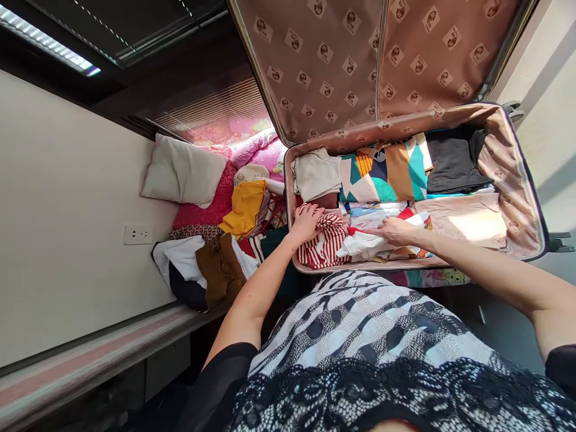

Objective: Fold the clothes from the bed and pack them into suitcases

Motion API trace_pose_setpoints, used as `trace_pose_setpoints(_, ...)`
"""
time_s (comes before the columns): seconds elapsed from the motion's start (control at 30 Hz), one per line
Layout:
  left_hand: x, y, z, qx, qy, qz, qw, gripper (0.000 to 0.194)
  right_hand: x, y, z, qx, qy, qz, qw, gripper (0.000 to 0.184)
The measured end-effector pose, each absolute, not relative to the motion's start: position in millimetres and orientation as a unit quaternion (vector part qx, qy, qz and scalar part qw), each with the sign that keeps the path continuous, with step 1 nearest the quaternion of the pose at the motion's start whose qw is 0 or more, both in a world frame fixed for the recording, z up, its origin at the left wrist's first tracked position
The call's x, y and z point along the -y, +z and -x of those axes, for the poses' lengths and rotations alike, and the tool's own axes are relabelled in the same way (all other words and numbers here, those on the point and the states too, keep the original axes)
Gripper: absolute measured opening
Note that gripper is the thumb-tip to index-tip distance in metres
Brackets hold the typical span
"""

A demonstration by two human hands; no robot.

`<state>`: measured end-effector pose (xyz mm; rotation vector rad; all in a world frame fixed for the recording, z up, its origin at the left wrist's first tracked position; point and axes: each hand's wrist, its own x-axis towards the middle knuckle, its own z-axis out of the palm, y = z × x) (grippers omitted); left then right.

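Observation:
An open suitcase (524, 180) lies before me, packed with folded clothes. At its near left corner my left hand (307, 223) is closed on a red-and-white striped garment (321, 249), which is bunched up. My right hand (396, 231) is farther right, its fingers closed at a white garment (366, 246) with a bit of red beside the fingertips. Behind my hands are a folded cream garment (317, 171), a colourful patterned cloth (382, 174) and dark folded clothes (452, 159). A pale pink folded garment (463, 219) rests at the right.
The suitcase lid (328, 66) stands raised at the back. To the left are a white pillow (184, 171), a yellow garment (245, 207), a brown garment (220, 267) and other loose clothes. A wall with a socket (136, 234) borders the left side.

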<state>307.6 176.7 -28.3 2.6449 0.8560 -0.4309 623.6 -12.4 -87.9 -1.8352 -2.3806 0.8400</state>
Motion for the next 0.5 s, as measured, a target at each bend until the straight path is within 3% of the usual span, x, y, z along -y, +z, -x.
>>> trace_pose_setpoints(0.1,-175,-25,-308,-0.313,-0.152,-0.923,0.166,0.079,4,-79,-627,0.776,0.267,0.569,-0.048,0.08)
trace_pose_setpoints(0.2,-172,-23,-308,-0.329,-0.142,-0.919,0.163,0.084,6,-72,-628,0.773,0.205,0.6,-0.014,0.079)
trace_pose_setpoints(0.3,-170,-21,-308,-0.334,-0.139,-0.918,0.165,0.084,18,-67,-625,0.794,0.185,0.579,0.006,0.06)
trace_pose_setpoints(0.5,-170,-22,-308,-0.338,-0.141,-0.914,0.172,0.079,44,-61,-623,0.821,0.145,0.551,-0.033,0.036)
